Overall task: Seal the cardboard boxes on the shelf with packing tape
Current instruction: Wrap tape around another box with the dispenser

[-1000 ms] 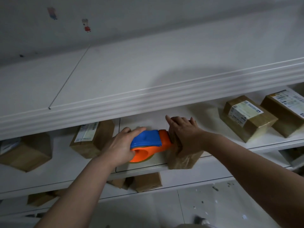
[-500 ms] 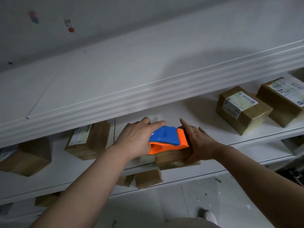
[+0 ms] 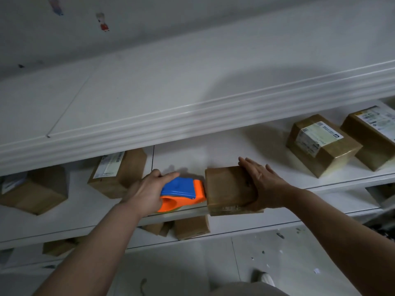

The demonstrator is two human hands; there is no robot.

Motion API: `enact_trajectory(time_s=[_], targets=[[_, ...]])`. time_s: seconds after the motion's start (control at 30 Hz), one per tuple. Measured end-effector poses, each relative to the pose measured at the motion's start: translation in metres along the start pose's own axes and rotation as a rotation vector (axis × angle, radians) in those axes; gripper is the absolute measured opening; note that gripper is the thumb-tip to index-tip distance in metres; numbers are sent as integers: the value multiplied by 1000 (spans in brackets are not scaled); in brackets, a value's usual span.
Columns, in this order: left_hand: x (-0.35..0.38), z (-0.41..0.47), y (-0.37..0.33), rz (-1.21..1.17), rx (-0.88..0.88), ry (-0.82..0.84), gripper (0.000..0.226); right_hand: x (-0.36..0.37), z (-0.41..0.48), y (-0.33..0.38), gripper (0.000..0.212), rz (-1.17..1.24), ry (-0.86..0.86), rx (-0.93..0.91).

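A small brown cardboard box (image 3: 228,188) sits at the front edge of the white middle shelf (image 3: 192,154). My right hand (image 3: 265,186) lies flat against the box's right side and top, fingers straight, steadying it. My left hand (image 3: 147,191) grips an orange and blue tape dispenser (image 3: 182,194). The dispenser's orange nose touches the box's left side. The tape itself is not visible.
More brown boxes stand on the same shelf: one with a label at left (image 3: 118,171), another at far left (image 3: 34,189), two labelled ones at right (image 3: 322,144) (image 3: 372,133). Smaller boxes (image 3: 192,227) sit on the lower shelf. A thick white shelf (image 3: 192,116) overhangs above.
The dispenser has slid left off the box's top to its left side. My right hand has shifted from the top to the box's right side, uncovering the top.
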State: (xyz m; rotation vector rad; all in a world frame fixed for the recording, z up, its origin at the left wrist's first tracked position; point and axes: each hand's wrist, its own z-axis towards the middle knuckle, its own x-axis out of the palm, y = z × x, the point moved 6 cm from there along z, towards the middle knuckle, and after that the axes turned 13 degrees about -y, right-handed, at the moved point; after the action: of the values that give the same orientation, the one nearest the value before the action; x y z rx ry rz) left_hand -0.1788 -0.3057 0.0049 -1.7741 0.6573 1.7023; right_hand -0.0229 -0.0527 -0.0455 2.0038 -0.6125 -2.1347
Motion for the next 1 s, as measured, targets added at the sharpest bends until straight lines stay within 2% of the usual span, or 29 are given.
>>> enact_trajectory(time_s=[0.07,0.17,0.4,0.5,0.6,0.77,0.83,0.9,1.0], targets=[[5,4,-2,3,-11,5,89,3,0,15,138,-178,13,-96],[7,7,-3,22,8,4,88,12,-1,33,138,-297,1,-184],[2,6,-9,54,15,-15,86,15,-4,39,131,-363,-8,-193],[0,7,-10,60,19,-23,86,20,1,64,130,-378,-107,-270],[0,6,-11,58,16,-21,85,40,2,88,125,-380,-81,-310],[-1,6,-12,63,23,-14,87,38,-3,87,117,-370,-95,-277],[-2,4,-12,50,23,-19,86,34,-2,91,116,-375,-51,-239],[-3,3,-11,50,18,-29,87,24,11,94,120,-403,-40,-173],[-3,-2,-9,-28,2,-18,87,16,33,89,126,-357,69,-51]])
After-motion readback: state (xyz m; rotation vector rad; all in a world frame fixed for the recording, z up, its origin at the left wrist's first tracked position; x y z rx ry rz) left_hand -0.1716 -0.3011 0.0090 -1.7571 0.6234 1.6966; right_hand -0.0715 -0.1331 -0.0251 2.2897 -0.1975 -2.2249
